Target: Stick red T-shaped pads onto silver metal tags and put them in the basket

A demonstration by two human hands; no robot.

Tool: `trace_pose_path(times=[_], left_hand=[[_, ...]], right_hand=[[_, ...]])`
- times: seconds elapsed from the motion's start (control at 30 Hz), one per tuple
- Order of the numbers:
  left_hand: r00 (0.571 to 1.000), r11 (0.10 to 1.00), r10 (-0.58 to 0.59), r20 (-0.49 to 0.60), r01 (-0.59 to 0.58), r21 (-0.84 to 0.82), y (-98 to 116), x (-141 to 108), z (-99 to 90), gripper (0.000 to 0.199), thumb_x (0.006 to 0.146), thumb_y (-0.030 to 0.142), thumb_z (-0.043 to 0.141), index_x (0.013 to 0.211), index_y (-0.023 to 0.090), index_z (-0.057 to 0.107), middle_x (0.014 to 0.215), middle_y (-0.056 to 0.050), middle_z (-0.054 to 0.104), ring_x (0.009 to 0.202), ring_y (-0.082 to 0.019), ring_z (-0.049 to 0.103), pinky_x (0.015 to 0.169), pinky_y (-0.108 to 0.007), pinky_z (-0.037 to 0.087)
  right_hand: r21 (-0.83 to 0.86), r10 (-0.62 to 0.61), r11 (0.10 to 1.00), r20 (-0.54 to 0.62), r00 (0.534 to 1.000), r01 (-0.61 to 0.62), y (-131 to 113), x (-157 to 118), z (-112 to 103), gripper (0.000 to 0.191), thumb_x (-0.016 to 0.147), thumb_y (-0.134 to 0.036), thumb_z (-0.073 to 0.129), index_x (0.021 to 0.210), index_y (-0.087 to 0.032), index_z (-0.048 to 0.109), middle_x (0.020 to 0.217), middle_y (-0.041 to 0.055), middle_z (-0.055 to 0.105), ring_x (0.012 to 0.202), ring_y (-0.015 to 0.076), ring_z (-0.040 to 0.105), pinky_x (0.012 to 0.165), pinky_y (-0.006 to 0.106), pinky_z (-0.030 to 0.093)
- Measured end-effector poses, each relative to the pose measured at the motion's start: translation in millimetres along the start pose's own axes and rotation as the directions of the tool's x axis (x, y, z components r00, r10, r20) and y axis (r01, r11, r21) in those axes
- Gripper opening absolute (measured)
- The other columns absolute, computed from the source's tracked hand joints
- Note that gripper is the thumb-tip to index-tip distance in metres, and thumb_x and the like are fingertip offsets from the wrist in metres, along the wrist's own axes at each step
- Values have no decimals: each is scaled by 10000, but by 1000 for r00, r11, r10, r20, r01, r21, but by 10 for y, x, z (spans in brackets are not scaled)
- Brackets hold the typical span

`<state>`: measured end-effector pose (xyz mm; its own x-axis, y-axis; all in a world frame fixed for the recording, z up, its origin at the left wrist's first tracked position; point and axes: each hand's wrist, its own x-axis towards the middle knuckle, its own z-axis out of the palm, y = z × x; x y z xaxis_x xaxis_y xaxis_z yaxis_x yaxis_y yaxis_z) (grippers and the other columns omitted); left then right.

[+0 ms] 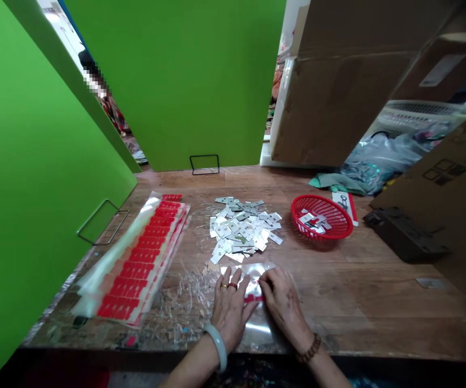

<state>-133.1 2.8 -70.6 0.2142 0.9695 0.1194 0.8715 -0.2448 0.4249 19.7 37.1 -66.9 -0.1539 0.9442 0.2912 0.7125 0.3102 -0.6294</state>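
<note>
My left hand [232, 312] lies flat with its fingers spread over a clear plastic sheet [258, 326] near the table's front edge. Between the hands a bit of red [254, 297] shows on or under the sheet. My right hand [283, 302] is closed, thumb and fingertips pinched together at the sheet's middle; what they pinch is hidden. Just beyond the hands spreads a loose pile of small silvery flat pieces [241, 229] with marks or holes. Off to the left lies a stack of clear strips with rows of red shapes [131, 269].
A red plastic basket [340, 235] at the right holds several similar flat pieces. Clear plastic scraps [188, 291] litter the wood table [350, 291]. Green panels [176, 81] with wire stands [204, 165] and a cardboard box [330, 108] wall the back. A dark block [405, 234] sits far right.
</note>
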Motion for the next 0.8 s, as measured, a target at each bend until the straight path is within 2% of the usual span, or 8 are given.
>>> trace_pose_path(times=[0.2, 0.37, 0.53, 0.7, 0.8], left_hand=[[1000, 999, 1, 5, -2, 32, 6, 21, -13, 462, 841, 345, 536, 1288, 260, 455, 1337, -90, 484, 1293, -339, 332, 1024, -576, 284], [1000, 998, 0, 23, -1, 55, 25, 41, -42, 467, 831, 347, 554, 1281, 254, 464, 1320, -91, 496, 1273, -350, 353, 1016, -582, 289], [1000, 997, 10, -8, -9, 76, 37, 46, -50, 453, 836, 348, 552, 1271, 251, 472, 1292, -76, 518, 1259, -342, 369, 1014, -569, 293], [1000, 994, 28, -4, -28, 107, 42, 53, -57, 449, 836, 358, 551, 1262, 234, 479, 1285, -88, 520, 1252, -347, 375, 1001, -567, 305], [1000, 993, 30, 6, -31, 111, 44, 56, -60, 440, 838, 358, 548, 1255, 236, 483, 1280, -93, 520, 1248, -348, 380, 1001, -576, 298]], right_hand=[[34, 3, 999, -22, 1000, -2, -16, -55, 15, 153, 891, -172, 424, 903, -186, 576, 852, 62, 540, 791, 205, 499, 697, 326, 409], [66, 36, 997, -19, 999, -35, 1, -95, 28, 164, 897, -190, 433, 833, -189, 584, 818, 50, 525, 777, 198, 496, 703, 322, 403], [80, 71, 994, 16, 997, -73, 27, -53, 34, 151, 865, -165, 474, 732, -194, 539, 761, 32, 506, 733, 189, 478, 678, 314, 393], [114, 74, 991, -5, 997, -73, 0, -69, 29, 126, 889, -179, 441, 884, -191, 566, 856, 54, 516, 791, 199, 488, 711, 326, 398], [142, 68, 987, 10, 998, -69, -4, -80, 23, 156, 894, -170, 429, 862, -197, 579, 863, 53, 514, 792, 195, 490, 708, 322, 399]])
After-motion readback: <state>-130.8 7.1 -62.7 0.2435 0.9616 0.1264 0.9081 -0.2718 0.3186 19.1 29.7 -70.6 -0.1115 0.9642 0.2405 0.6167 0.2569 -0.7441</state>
